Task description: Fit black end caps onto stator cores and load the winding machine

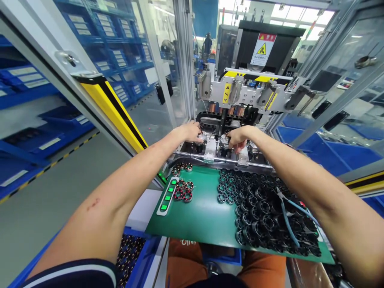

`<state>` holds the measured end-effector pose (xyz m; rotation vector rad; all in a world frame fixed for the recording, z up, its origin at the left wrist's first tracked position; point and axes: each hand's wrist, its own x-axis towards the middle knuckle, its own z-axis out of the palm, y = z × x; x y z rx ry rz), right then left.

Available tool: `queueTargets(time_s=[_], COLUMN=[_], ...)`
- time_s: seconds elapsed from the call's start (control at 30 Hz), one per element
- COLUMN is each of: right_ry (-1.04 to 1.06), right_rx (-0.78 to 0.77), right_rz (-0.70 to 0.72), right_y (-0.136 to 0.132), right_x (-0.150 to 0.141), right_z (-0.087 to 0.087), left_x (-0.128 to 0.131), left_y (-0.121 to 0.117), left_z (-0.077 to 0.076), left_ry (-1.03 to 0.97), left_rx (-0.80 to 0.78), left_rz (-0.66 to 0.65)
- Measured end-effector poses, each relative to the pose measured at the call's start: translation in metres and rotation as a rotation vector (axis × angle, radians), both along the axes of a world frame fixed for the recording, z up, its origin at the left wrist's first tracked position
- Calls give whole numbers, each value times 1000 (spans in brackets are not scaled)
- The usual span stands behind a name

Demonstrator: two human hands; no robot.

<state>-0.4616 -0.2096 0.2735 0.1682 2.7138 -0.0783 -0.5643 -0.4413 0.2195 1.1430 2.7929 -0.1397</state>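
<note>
My left hand (192,132) reaches to the left round holder of a coil-winding machine (249,92), its fingers curled around a small ring-shaped stator (200,133) seated there. Beside the middle holder (225,141), my right hand (239,138) is bent down with its fingertips closed on the side of another stator (227,133). The fingers partly hide both pieces. Closer to me, copper-wound stators (183,190) lie on the left of a green work surface (207,216). Bare black stator cores (258,208) are crowded on its right.
Blue-handled cutters (288,218) lie over the black cores. A strip of green-lit buttons (168,196) is at the left. Yellow-black light-curtain posts (117,112) flank the opening. A blue bin (130,256) with wound stators stands low at left.
</note>
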Motion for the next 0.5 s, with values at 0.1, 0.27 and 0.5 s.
queueTargets(time_s=[0.1, 0.27, 0.5], right_ry=[-63, 66, 53], right_rx=[23, 50, 22], right_rz=[45, 239, 411], right_y=[-1, -14, -91], right_x=[10, 95, 280], right_z=[37, 69, -26], left_x=[13, 91, 247], left_y=[-11, -58, -136], left_z=[30, 47, -53], left_ry=[68, 38, -262], left_rx=[89, 190, 73], left_rz=[0, -132, -199])
